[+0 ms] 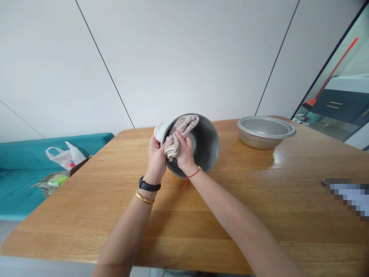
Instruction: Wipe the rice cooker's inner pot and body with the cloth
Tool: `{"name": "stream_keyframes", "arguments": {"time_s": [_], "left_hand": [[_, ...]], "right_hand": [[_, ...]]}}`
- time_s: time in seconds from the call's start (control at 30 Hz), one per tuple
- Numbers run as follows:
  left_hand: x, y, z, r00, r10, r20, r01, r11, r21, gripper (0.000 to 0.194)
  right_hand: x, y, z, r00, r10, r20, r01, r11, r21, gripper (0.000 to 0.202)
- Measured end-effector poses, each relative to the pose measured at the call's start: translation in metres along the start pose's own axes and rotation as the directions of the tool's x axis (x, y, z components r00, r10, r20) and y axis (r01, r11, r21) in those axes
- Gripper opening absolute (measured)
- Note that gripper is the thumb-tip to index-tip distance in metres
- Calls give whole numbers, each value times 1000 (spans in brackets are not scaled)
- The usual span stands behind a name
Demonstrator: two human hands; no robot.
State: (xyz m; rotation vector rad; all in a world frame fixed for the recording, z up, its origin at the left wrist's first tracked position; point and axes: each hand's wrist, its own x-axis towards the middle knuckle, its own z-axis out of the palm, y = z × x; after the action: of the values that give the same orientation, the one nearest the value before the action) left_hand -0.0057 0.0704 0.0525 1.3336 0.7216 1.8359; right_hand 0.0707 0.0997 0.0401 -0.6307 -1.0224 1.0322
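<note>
A round, deep pot (209, 148) with a grey inside is tilted, its mouth facing me, above the middle of the wooden table. A white part (160, 132), perhaps a handle, juts out at its left side. My left hand (157, 157) is closed on the pot's left rim beside that part; some of its fingers are hidden behind the pot. My right hand (185, 152) is closed on a folded, patterned beige cloth (184, 125), which lies against the left inner wall and over the rim. Whether the pot's base touches the table cannot be seen.
A metal basin (259, 143) with a pale translucent rim stands at the table's (184, 231) back right. A blurred-out flat object (348, 194) lies at the right edge. Left of the table, a teal sofa (17, 161) holds a white plastic bag (66, 156). A white wall rises behind.
</note>
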Motion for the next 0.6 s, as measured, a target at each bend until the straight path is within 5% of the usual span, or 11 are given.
{"name": "stream_keyframes", "arguments": {"time_s": [0.1,0.2,0.27,0.33,0.4,0.53,0.6], "left_hand": [[1,-3,-3,1000,-11,-5,11,1000,-5,41],[1,-5,-6,999,-40,-12,39,998,-44,43],[0,-5,-7,998,-60,-9,59,995,-76,44],[0,-3,-7,997,-71,-7,70,993,-94,47],[0,-2,-7,997,-79,-14,78,993,-87,48],[3,0,-5,994,-95,-58,92,994,-59,44],[3,0,-2,993,-100,-58,95,992,-80,44]], "right_hand": [[-9,1,5,971,-226,-76,173,886,-431,37],[-6,-11,3,914,-392,110,310,493,-813,48],[4,-22,-5,874,-399,279,380,199,-903,53],[17,-32,-21,850,-373,371,406,16,-914,55],[27,-39,-42,847,-384,368,380,-48,-924,57],[23,-43,-84,839,-479,257,279,-26,-960,57],[12,-43,-93,825,-439,356,361,-75,-929,55]]}}
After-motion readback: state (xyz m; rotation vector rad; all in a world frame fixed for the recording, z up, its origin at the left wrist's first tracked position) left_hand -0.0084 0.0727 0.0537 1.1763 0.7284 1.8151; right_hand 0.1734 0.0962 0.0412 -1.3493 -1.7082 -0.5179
